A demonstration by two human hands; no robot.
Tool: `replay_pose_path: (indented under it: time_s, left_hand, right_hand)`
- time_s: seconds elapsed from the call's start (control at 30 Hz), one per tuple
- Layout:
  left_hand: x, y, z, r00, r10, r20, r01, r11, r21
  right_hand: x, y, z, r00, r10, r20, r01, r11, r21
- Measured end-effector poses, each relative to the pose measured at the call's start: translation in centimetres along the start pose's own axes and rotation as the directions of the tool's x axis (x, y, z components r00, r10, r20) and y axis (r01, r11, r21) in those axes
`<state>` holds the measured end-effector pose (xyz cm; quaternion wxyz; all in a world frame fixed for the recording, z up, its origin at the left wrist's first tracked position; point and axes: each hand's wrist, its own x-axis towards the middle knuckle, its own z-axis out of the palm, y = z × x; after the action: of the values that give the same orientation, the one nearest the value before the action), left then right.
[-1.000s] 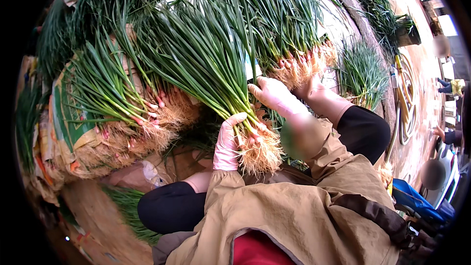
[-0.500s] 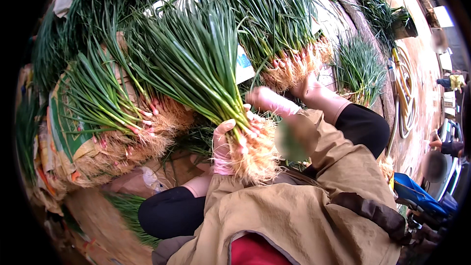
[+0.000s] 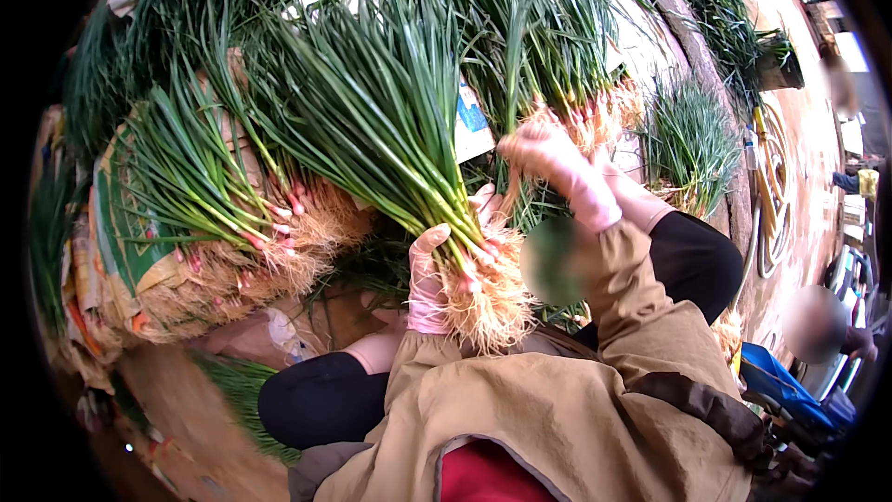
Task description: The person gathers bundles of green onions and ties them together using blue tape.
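Left hand (image 3: 429, 281) in pink glove clenched round root end of green onion bunch (image 3: 390, 130), centre of scene; leaves fan up and far-left, pale roots (image 3: 491, 302) hang near body. Right hand (image 3: 557, 163), also pink-gloved, raised just right of bunch, fingers curled at stray stems; whether gripping, cannot tell. Second bunch (image 3: 204, 195) lies left on green sack (image 3: 121, 242). More bunches (image 3: 692, 144) far right

- We see the left hand (image 3: 429, 281), pink-gloved, gripping a bunch of green onions (image 3: 409, 149) just above its pale roots, frame centre.
- Right hand (image 3: 556, 160) reaches among stalks, upper right.
- Another rooted bunch (image 3: 218, 200) lies left on a printed sack (image 3: 121, 251).
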<state>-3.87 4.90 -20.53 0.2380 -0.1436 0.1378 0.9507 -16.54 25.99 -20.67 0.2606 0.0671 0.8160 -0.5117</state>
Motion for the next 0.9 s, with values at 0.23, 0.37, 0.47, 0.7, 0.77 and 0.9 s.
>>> replay_pose_path:
  time_s: [0.23, 0.37, 0.47, 0.7, 0.77, 0.9]
  left_hand:
    - [0.0, 0.1, 0.2, 0.997, -0.07, -0.015, 0.068, 0.992, -0.103]
    - [0.4, 0.1, -0.6, 0.995, -0.096, -0.008, 0.093, 0.98, -0.175]
    - [0.1, 0.2, -0.6, 0.999, -0.019, 0.029, 0.022, 0.993, -0.12]
    - [-0.2, 0.7, -1.1, 0.986, -0.076, 0.147, 0.106, 0.973, -0.207]
    - [-0.1, 0.8, -1.0, 0.975, -0.076, 0.21, 0.112, 0.981, -0.161]
    - [-0.6, 0.9, 1.6, 0.986, -0.001, 0.167, -0.002, 1.0, 0.012]
  right_hand:
    - [-5.5, -1.0, 7.5, 0.984, -0.107, 0.145, -0.01, 0.774, 0.633]
    - [-5.3, -1.0, 8.3, 0.986, -0.09, -0.139, 0.119, 0.968, 0.221]
    - [-2.3, 3.2, 7.9, 0.839, -0.33, -0.433, 0.079, 0.861, -0.503]
    - [-1.5, 2.8, 5.3, 0.954, 0.037, 0.297, -0.197, 0.825, 0.53]
    - [-0.7, 1.1, 6.3, 0.932, -0.084, 0.354, -0.269, 0.496, 0.826]
    - [-0.2, 0.3, 6.7, 0.962, -0.077, 0.262, -0.178, 0.549, 0.817]
